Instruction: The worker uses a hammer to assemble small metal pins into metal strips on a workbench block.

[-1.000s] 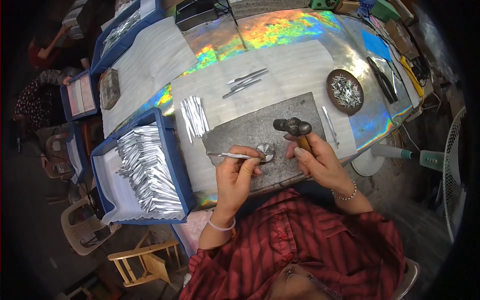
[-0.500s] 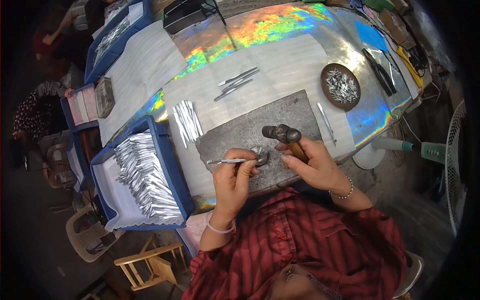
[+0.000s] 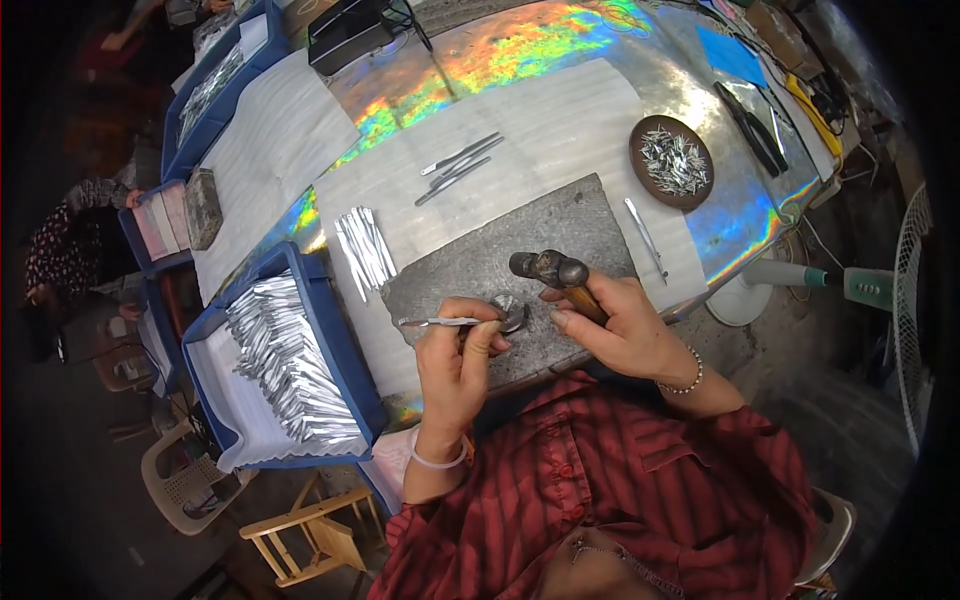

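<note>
My left hand (image 3: 452,358) pinches a thin silvery metal strip (image 3: 440,322) level above the grey stone slab (image 3: 560,225). Its fingertips are right beside a small round metal piece (image 3: 509,312) on the slab; whether they touch it I cannot tell. In my right hand (image 3: 628,325) a hammer (image 3: 548,267) is gripped by its wooden handle, the dark head raised over the slab just right of the round piece. Loose strips (image 3: 366,248) lie fanned at the slab's left edge, with a few more strips (image 3: 462,168) beyond it.
A blue bin (image 3: 330,330) full of strips stands at left. On the right are a brown bowl (image 3: 641,175) of small metal pieces, a slim metal tool (image 3: 645,238) and dark-handled pliers (image 3: 750,130). A fan (image 3: 908,320) stands beyond the table's right edge; other people are at far left.
The whole view has shifted slightly, so the table things appear a little further left. Both hands keep nearly the same pose, still holding the strip and the hammer.
</note>
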Available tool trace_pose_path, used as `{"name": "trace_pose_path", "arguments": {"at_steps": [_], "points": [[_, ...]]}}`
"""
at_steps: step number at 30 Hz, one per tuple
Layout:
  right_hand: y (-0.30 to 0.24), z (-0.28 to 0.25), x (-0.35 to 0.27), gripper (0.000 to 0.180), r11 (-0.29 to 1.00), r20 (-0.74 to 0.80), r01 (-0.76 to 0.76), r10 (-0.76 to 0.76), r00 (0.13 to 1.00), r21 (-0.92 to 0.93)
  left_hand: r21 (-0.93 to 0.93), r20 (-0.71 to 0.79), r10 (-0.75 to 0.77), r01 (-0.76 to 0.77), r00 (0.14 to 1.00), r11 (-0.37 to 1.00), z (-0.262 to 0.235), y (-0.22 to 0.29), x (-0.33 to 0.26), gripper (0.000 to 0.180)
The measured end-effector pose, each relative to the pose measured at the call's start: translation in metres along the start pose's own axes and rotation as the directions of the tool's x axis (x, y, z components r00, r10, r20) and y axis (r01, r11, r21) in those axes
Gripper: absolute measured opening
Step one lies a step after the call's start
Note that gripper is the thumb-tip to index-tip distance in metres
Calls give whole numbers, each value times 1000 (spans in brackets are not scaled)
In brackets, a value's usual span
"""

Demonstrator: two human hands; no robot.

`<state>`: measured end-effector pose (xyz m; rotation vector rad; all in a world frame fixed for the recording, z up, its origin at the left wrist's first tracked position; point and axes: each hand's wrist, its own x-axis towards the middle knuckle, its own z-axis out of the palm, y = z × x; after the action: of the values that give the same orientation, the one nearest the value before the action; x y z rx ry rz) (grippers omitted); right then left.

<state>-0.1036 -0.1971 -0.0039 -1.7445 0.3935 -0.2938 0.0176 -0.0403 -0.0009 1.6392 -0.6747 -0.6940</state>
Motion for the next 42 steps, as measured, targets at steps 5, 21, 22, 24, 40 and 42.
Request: {"name": "trace_pose_path", "arguments": {"at_steps": [5, 21, 22, 24, 40, 42], "points": [[2, 0, 0, 25, 999, -13, 39, -39, 999, -2, 356, 32, 230, -226, 973, 907, 6, 7, 0, 5], [-78, 4, 33, 22, 809, 373, 576, -501, 781, -118, 555, 266, 416, -491, 870, 671, -2, -6, 1, 14], [-79, 6, 32, 22, 805, 383, 580, -501, 776, -122, 527, 258, 422, -493, 869, 692, -2, -10, 1, 14], [-80, 8, 30, 23, 775, 385, 596, -494, 779, -212, 495, 244, 432, -495, 868, 715, -3, -10, 1, 13], [-124, -32, -18, 47, 910, 353, 247, -123, 928, -332, 484, 155, 507, -513, 848, 709, -8, 1, 3, 15], [-124, -33, -21, 48, 866, 356, 318, -178, 917, -386, 481, 162, 499, -510, 851, 713, -6, 4, 3, 16]]}}
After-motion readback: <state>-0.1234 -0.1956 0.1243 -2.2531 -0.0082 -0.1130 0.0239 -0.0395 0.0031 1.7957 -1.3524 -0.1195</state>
